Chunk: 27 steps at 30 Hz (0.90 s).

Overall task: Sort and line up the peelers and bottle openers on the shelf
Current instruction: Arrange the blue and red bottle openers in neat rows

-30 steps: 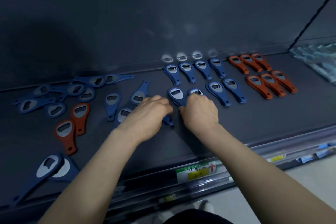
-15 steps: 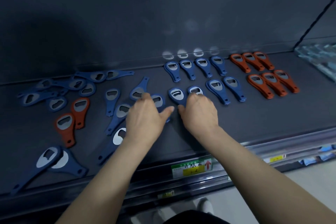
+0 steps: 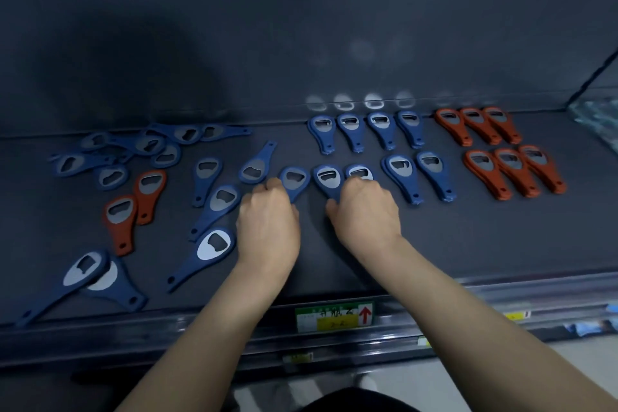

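Nearest, the left hand pinches a blue opener by its handle; the right hand curls over two neighbours, its grip hidden. Best to slide the handles parallel, with heads level with the blue piles alongside. Farther back, the shelf bears a blue row and red openers.

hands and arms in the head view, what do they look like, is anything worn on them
The left hand and right hand are bare: no gloves, rings, watch or bracelet show. Both forearms are bare too, with no sleeve in view down to the frame's bottom edge.
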{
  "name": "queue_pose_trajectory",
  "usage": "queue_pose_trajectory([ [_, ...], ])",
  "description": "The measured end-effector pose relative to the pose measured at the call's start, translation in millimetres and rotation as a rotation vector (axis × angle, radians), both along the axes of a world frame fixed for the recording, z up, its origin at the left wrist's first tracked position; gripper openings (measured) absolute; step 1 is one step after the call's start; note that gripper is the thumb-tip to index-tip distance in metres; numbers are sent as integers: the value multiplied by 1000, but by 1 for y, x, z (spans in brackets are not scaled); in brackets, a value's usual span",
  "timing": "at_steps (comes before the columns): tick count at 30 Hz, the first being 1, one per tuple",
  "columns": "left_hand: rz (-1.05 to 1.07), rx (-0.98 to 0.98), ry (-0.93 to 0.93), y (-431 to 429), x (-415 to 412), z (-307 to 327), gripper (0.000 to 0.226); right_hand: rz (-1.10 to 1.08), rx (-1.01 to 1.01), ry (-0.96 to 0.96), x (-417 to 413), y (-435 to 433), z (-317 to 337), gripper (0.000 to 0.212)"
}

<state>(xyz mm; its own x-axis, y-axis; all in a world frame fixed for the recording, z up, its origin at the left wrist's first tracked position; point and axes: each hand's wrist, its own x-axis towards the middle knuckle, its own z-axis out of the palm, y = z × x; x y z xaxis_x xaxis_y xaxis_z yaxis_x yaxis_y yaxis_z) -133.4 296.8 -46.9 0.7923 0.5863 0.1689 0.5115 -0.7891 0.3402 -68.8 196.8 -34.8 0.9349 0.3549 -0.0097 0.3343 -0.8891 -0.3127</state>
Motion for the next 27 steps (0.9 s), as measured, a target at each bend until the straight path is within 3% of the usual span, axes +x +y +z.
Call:
queue_pose_trajectory([
  [3, 42, 5, -25, 3, 12, 0, 10, 59, -18, -14, 4, -1, 4, 30],
  [7, 77, -30, -99, 10, 27, 2, 14, 222, 33, -70, 23, 1, 14, 14],
  [12, 83, -170, -108, 14, 36, 2, 15, 369, 112, -45, 44, -1, 16, 16],
  [19, 114, -217, -165, 19, 58, 3, 7, 434, 148, -46, 62, 2, 15, 16],
  [27, 2, -176, -185, 36, 78, -4, 14, 334, 149, -49, 64, 15, 17, 16],
])
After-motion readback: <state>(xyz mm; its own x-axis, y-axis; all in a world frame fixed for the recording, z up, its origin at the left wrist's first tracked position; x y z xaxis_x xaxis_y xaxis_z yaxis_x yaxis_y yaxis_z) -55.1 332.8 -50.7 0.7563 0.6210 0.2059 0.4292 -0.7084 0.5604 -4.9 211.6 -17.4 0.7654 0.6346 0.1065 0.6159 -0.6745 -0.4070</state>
